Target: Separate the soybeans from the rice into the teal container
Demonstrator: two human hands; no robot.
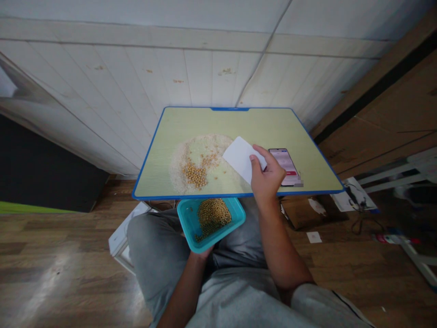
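Pinches a thin white card (241, 159) between thumb (256, 167) and nearly closed fingers (269, 158) of the right hand (267, 178), over a smooth, blue-edged table (266, 123), beside a glossy phone (283, 161). Supports a turquoise plastic tub (187, 222) of round beans (215, 213) with the left hand (204, 255) beneath; cannot tell the spread of its mostly hidden fingers. Faces loose tan beans (195, 176) amid powdery pale grains (177, 168), left of the card.

A room, probably in a home, white panelled wall (136, 73) (stained in spots), cable (261, 55) running down it, wood-look floor (68, 246), small blue-edged table (266, 123)
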